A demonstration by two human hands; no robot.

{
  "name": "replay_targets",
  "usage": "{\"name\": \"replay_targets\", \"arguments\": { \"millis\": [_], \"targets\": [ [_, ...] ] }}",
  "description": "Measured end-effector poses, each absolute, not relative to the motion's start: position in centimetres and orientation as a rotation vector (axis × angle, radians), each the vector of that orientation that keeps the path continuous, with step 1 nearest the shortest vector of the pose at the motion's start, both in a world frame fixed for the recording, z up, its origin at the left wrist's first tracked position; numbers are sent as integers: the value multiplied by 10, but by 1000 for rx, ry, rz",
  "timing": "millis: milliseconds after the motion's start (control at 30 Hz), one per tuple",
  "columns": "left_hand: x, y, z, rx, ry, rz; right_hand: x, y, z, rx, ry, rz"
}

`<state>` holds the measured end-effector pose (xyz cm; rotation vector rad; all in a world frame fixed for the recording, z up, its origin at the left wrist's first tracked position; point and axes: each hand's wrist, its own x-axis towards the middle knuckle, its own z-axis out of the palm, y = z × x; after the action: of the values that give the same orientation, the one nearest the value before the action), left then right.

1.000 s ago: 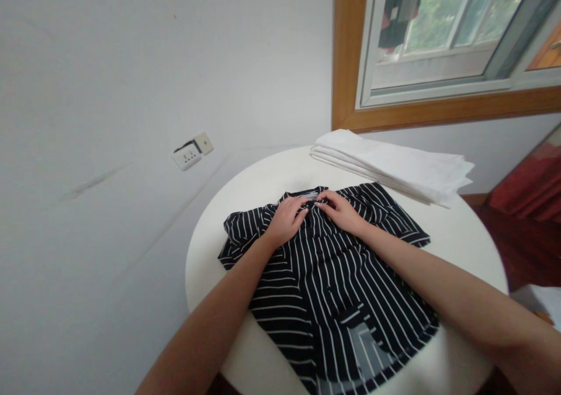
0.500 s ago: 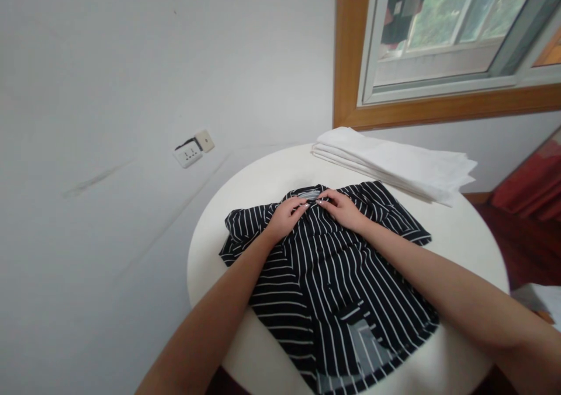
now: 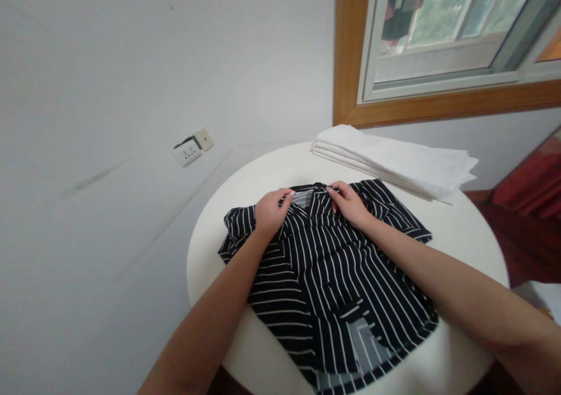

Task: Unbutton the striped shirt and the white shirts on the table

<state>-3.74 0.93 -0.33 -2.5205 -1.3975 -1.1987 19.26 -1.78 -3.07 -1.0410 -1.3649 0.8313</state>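
Observation:
A black shirt with white stripes [image 3: 324, 266] lies spread on a round white table [image 3: 232, 190], its collar at the far side and its hem towards me. My left hand [image 3: 272, 208] pinches the left side of the collar between thumb and fingers. On the other side of the neck opening, my right hand [image 3: 346, 201] grips the right part of the collar. Between the hands the neckline stands apart, and the greyish striped inside of the back shows. Near the hem a corner of the front is turned over, with its paler inside up.
Folded white cloth or sheets [image 3: 390, 158] lie at the table's far right edge. The wall with a power socket [image 3: 187, 152] is close on the left. A wood-framed window [image 3: 350, 97] rises behind, and red fabric [image 3: 534, 179] hangs at the right.
My hands have moved apart from the middle of the collar, the left one to the left and the right one slightly right. The neck opening has spread wider.

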Motion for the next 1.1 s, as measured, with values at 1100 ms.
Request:
{"name": "replay_targets", "arguments": {
  "millis": [1100],
  "targets": [
    [-22, -3, -17, -2944, -1147, -1013, 196, -17, -21, -873, -667, 1227]
  ]
}}
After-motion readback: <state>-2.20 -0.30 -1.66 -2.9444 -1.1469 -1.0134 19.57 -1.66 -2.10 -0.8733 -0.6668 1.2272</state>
